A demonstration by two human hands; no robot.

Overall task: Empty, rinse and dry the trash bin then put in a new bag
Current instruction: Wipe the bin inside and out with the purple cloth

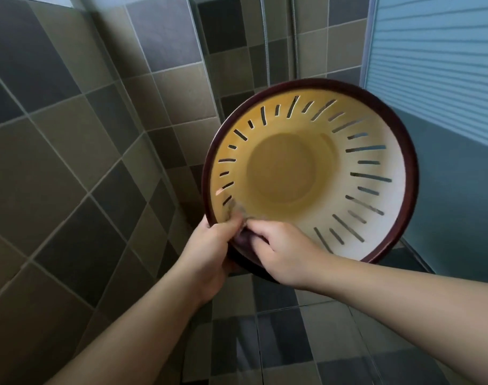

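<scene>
Slotted plastic trash bin point(309, 173), prob. light, stiff, maybe slick, held tilted w/ left hand point(209, 245) & right hand point(281, 251) together gripping near rim point(409, 168) — best hold.

bin point(281, 173): cream-yellow, slotted, maroon rim | wall tiles point(70, 134): grey-olive checks

bin point(309, 173) held up before tiled wall point(70, 134) | left hand point(209, 245), right hand point(281, 251) side by side on near rim
</scene>
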